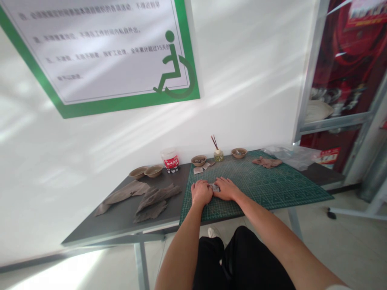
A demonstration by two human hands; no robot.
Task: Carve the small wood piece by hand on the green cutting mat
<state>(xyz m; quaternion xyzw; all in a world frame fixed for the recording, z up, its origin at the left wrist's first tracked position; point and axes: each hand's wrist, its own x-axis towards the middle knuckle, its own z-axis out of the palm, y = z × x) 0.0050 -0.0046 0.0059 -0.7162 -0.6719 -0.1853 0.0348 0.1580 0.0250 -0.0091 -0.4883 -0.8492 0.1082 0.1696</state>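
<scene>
On the green cutting mat (256, 183) lies a small flat greyish piece (215, 187), too small to name its kind. My left hand (202, 191) presses its bent fingers on the left end of the piece. From the other side, my right hand (226, 188) grips the right end, thumb and fingers closed about it. Both hands rest low on the mat, and they hide part of the piece. Just beyond them are small pale squares (198, 170) and a brown bowl (198, 160) with small dark bits inside.
Crumpled brown cloths (152, 201) lie on the dark table (99, 227) at left, near two bowls (154, 171) and a red-labelled tub (171, 161). Along the back stand a reed diffuser (218, 155) and another bowl (239, 152). A rag (267, 162) and clear plastic (298, 156) lie at right.
</scene>
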